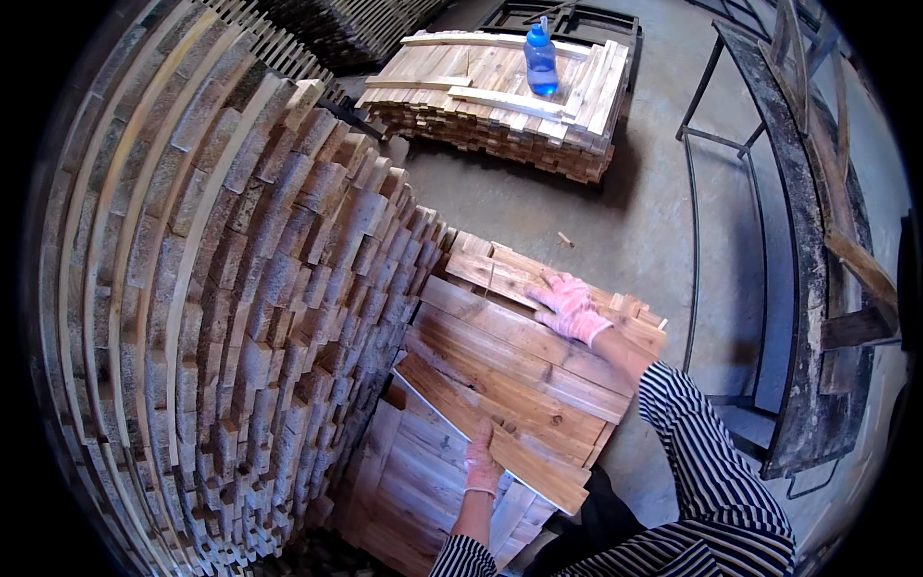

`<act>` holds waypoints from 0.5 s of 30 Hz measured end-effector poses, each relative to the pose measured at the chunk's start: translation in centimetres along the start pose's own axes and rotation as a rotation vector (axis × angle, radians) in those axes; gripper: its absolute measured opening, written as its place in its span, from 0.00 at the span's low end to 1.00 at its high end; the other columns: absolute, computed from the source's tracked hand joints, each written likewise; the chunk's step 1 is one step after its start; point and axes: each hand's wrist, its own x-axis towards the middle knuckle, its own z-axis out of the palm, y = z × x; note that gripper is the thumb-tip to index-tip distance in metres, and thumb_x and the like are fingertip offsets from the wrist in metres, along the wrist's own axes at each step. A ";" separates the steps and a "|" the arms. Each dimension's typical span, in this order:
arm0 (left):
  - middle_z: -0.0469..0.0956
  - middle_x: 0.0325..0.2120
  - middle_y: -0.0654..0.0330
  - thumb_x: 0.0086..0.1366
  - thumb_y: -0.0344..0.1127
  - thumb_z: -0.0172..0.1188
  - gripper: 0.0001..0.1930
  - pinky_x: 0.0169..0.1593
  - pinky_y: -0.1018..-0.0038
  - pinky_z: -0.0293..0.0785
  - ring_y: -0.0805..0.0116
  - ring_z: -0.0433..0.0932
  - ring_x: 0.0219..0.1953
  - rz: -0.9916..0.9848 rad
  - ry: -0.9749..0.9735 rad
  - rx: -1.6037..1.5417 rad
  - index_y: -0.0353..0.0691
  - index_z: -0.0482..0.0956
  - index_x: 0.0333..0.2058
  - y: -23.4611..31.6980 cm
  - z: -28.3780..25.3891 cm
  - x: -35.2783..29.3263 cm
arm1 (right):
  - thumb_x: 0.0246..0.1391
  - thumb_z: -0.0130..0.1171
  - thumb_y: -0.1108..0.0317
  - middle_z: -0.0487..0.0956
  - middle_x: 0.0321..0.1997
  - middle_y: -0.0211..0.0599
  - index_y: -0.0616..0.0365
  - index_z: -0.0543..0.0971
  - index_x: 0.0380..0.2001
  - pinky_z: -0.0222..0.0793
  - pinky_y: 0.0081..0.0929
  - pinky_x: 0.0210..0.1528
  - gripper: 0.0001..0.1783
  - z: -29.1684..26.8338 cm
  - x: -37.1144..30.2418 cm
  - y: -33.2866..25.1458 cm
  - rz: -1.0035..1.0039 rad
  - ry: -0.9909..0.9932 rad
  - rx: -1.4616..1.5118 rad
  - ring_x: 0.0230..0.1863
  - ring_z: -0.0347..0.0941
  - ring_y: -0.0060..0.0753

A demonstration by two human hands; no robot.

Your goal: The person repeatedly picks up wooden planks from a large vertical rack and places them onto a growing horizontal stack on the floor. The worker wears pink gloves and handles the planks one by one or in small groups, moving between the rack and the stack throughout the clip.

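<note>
My left hand [483, 465], in a pinkish work glove, grips the near edge of a wooden board [450, 404]. That board lies slantwise, its left end close to the tall stack, and a pale strip shows along its lower edge. Farther off, my right hand [571, 310], in a pink and white glove, rests with fingers spread on the far boards of a low wood pile [519, 370]. A narrow plank [490, 276] lies beside its fingertips. Under the slanted board is another layer of planks [409, 481], nearer to me.
A tall stack of wood strips [221, 288] rises along the left. Ahead stands a second plank pile [500, 144] with a blue water bottle [541, 67] on it. A dark metal frame bench [808, 240] stands at the right, with loose wood [860, 264] on it.
</note>
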 end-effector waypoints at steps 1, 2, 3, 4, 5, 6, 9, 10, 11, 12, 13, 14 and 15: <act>0.79 0.49 0.54 0.68 0.47 0.65 0.24 0.55 0.55 0.79 0.56 0.80 0.49 0.010 0.024 0.004 0.39 0.75 0.56 0.0 0.3 -0.1 | 0.52 0.64 0.52 0.69 0.65 0.55 0.38 0.71 0.65 0.66 0.50 0.62 0.35 0.9 0.4 -0.1 -0.006 -0.012 0.005 0.61 0.68 0.57; 0.79 0.50 0.54 0.67 0.47 0.66 0.25 0.56 0.55 0.78 0.56 0.80 0.51 0.019 0.045 0.011 0.39 0.75 0.56 -0.1 0.8 -0.2 | 0.53 0.63 0.51 0.68 0.67 0.56 0.40 0.71 0.65 0.65 0.50 0.64 0.35 1.8 0.6 -0.5 -0.010 -0.020 0.010 0.63 0.67 0.58; 0.78 0.52 0.54 0.67 0.46 0.66 0.25 0.57 0.55 0.78 0.56 0.79 0.53 0.027 0.062 0.022 0.40 0.74 0.57 0.0 1.3 -0.2 | 0.54 0.63 0.51 0.67 0.68 0.57 0.43 0.71 0.65 0.64 0.50 0.65 0.35 2.6 0.7 -0.8 -0.009 -0.026 0.015 0.65 0.66 0.59; 0.78 0.53 0.54 0.67 0.48 0.66 0.27 0.58 0.54 0.77 0.56 0.78 0.54 0.034 0.061 0.027 0.40 0.73 0.59 -0.1 0.9 -0.1 | 0.54 0.63 0.50 0.66 0.69 0.58 0.46 0.71 0.65 0.63 0.50 0.66 0.36 3.1 0.6 -1.3 0.008 -0.011 0.012 0.66 0.64 0.60; 0.77 0.54 0.54 0.67 0.50 0.65 0.29 0.59 0.54 0.76 0.57 0.77 0.55 0.041 0.055 0.026 0.40 0.72 0.60 -0.4 0.4 0.2 | 0.54 0.63 0.50 0.64 0.70 0.59 0.49 0.70 0.65 0.62 0.50 0.67 0.37 3.1 0.5 -1.9 0.022 0.004 0.003 0.68 0.63 0.61; 0.77 0.55 0.54 0.67 0.52 0.65 0.31 0.60 0.53 0.76 0.57 0.77 0.56 0.047 0.045 0.028 0.40 0.71 0.61 -0.8 0.0 0.5 | 0.54 0.63 0.49 0.63 0.71 0.60 0.52 0.70 0.65 0.61 0.50 0.68 0.38 3.1 0.0 -2.4 0.040 0.023 -0.007 0.69 0.62 0.62; 0.75 0.57 0.54 0.68 0.61 0.59 0.36 0.63 0.54 0.73 0.57 0.75 0.58 0.035 0.016 -0.041 0.40 0.67 0.64 0.1 3.7 -2.2 | 0.53 0.60 0.39 0.69 0.63 0.60 0.53 0.67 0.67 0.62 0.53 0.66 0.45 -1.0 -4.8 -9.5 -0.013 0.064 -0.057 0.64 0.67 0.63; 0.74 0.58 0.54 0.68 0.63 0.57 0.38 0.64 0.54 0.72 0.57 0.74 0.59 0.021 -0.015 -0.105 0.40 0.66 0.65 0.1 5.8 -2.6 | 0.54 0.59 0.37 0.69 0.61 0.59 0.49 0.65 0.69 0.64 0.52 0.64 0.45 0.1 -7.2 -10.5 -0.036 -0.015 0.083 0.62 0.68 0.63; 0.73 0.59 0.54 0.69 0.65 0.55 0.39 0.65 0.55 0.71 0.56 0.74 0.60 0.010 -0.044 -0.173 0.39 0.65 0.65 0.3 7.9 -2.6 | 0.54 0.58 0.35 0.70 0.59 0.59 0.46 0.64 0.71 0.65 0.51 0.63 0.46 1.3 -9.3 -11.3 -0.062 -0.091 0.225 0.61 0.69 0.63; 0.72 0.60 0.54 0.69 0.67 0.53 0.40 0.66 0.56 0.70 0.56 0.73 0.60 0.010 -0.066 -0.249 0.39 0.64 0.66 0.7 10.2 -2.7 | 0.55 0.58 0.34 0.70 0.59 0.60 0.46 0.63 0.72 0.65 0.50 0.63 0.47 1.2 -10.7 -11.4 -0.020 -0.157 0.355 0.61 0.69 0.63; 0.68 0.64 0.53 0.68 0.69 0.52 0.43 0.68 0.56 0.66 0.57 0.69 0.64 -0.092 -0.126 -0.228 0.39 0.62 0.67 2.8 14.3 -4.8 | 0.55 0.57 0.33 0.70 0.58 0.60 0.46 0.61 0.72 0.66 0.49 0.63 0.48 0.9 -11.9 -10.8 0.028 -0.218 0.488 0.61 0.69 0.62; 0.68 0.65 0.53 0.67 0.71 0.52 0.45 0.68 0.56 0.65 0.56 0.68 0.65 0.016 -0.227 -0.003 0.39 0.61 0.68 2.4 13.8 -3.6 | 0.55 0.57 0.32 0.70 0.58 0.60 0.46 0.60 0.73 0.66 0.48 0.63 0.49 -0.1 -12.4 -10.6 0.041 -0.293 0.612 0.61 0.69 0.62; 0.67 0.66 0.53 0.66 0.72 0.53 0.47 0.68 0.56 0.64 0.56 0.68 0.66 0.127 -0.317 0.222 0.39 0.59 0.69 1.9 12.8 -1.4 | 0.57 0.56 0.33 0.71 0.57 0.60 0.45 0.58 0.75 0.67 0.45 0.62 0.49 -1.3 -12.0 -9.7 0.076 -0.274 0.580 0.60 0.69 0.61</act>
